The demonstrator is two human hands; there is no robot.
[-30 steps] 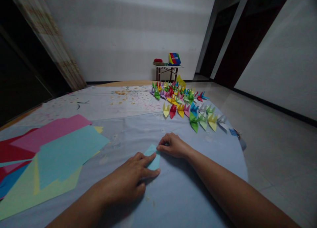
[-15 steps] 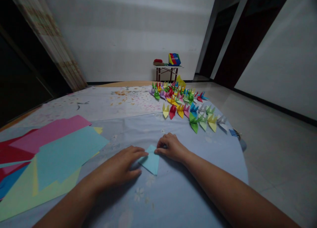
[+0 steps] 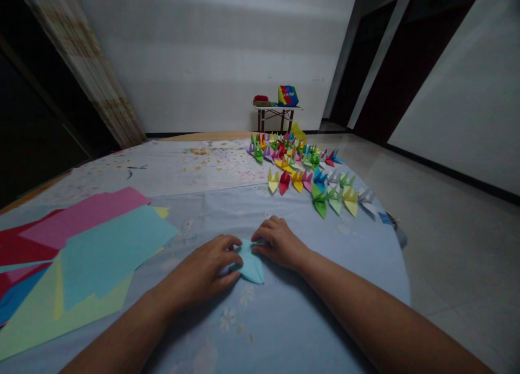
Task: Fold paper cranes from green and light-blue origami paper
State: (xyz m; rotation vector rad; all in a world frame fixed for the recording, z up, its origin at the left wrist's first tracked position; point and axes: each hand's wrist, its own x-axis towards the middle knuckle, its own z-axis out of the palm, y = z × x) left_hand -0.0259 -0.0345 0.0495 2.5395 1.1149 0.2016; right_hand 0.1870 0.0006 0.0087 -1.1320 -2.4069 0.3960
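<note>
A small folded piece of light blue origami paper [image 3: 252, 267] lies on the tablecloth between my hands. My left hand [image 3: 213, 263] grips its left edge, fingers curled and thumb low beside it. At the upper right edge, my right hand [image 3: 278, 241] pinches the paper between thumb and curled fingers. The paper's lower point faces me and a fold line shows near its right side. My fingers cover parts of both side edges.
To the left lies a pile of coloured paper sheets [image 3: 117, 249]. Many folded paper cranes [image 3: 319, 201] stand at the right and back of the round table [image 3: 325, 330]. Beyond, a small table [image 3: 278, 109] against the wall holds a colourful box [image 3: 288, 96].
My left fingers have closed in on the paper's left edge. The right hand has shifted slightly left, and the paper has been turned a little, its lower part now looking narrower.
</note>
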